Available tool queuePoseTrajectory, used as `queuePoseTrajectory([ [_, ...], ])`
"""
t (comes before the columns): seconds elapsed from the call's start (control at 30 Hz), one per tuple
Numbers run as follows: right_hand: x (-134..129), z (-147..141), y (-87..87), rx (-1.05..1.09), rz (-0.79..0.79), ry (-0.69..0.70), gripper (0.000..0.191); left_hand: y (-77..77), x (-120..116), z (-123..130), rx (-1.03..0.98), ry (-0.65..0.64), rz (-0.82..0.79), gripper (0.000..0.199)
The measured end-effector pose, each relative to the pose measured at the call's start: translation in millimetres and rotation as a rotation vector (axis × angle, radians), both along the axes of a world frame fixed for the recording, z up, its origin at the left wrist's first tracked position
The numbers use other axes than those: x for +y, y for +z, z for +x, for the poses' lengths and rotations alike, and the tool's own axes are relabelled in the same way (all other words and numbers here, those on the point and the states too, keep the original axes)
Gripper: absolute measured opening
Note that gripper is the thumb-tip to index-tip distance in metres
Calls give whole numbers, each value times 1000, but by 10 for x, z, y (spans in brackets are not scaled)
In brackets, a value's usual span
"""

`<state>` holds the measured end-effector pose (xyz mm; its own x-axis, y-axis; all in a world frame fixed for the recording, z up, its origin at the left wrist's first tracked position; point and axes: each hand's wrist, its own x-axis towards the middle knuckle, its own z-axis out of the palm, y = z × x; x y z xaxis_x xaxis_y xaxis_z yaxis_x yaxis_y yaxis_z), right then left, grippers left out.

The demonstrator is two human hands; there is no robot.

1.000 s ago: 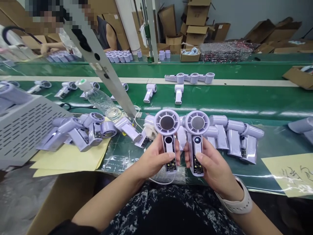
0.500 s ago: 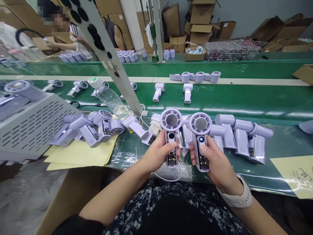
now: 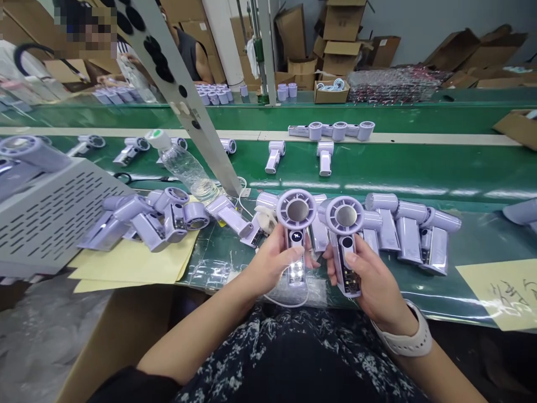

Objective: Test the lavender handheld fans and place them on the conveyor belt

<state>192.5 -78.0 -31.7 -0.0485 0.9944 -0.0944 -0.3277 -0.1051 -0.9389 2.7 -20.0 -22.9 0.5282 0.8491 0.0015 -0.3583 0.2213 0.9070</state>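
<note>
My left hand (image 3: 279, 254) is closed round the handle of a lilac handheld fan (image 3: 296, 238), thumb on its front below a round display that is lit, with light along the open handle. My right hand (image 3: 369, 268) grips a second lilac handheld fan (image 3: 347, 242), thumb just under its dark display; bare circuitry shows in the lower handle. Both fans stand upright with their round grilles facing me, held side by side above the bench edge. Behind them lie more lilac fans (image 3: 409, 232) in a row, partly hidden by the two held ones.
More fans (image 3: 145, 215) are heaped on yellow paper (image 3: 138, 260) at left, beside a slotted grey metal box (image 3: 62, 218). A plastic bottle (image 3: 187, 168) leans near a slanted metal post (image 3: 188, 106). Fans lie along the green conveyor (image 3: 390, 168). Another person (image 3: 191, 56) is across it.
The left fan's display and handle have lit up, while the right fan's display, which showed 20, has gone dark. Both hands keep their grip.
</note>
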Motion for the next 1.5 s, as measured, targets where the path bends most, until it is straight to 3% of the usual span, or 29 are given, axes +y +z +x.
queuePoseTrajectory([
  [0.3,18,-17,-29,91,-85,-45,24,-57,0,-10,-143,-93,-56,45],
  [0.6,19,-3,5,180,-74,-62,33,-20,-29,-35,-108,-94,-92,43],
  [1.03,-17,-46,71,220,-45,-94,27,-58,-39,-34,-118,-138,-124,43],
  [1.4,10,-53,54,130,-81,-166,28,-42,-49,-47,-116,-82,-189,35],
  [1.5,30,2,46,206,-87,-150,29,-22,-24,-69,-32,-59,-181,42],
])
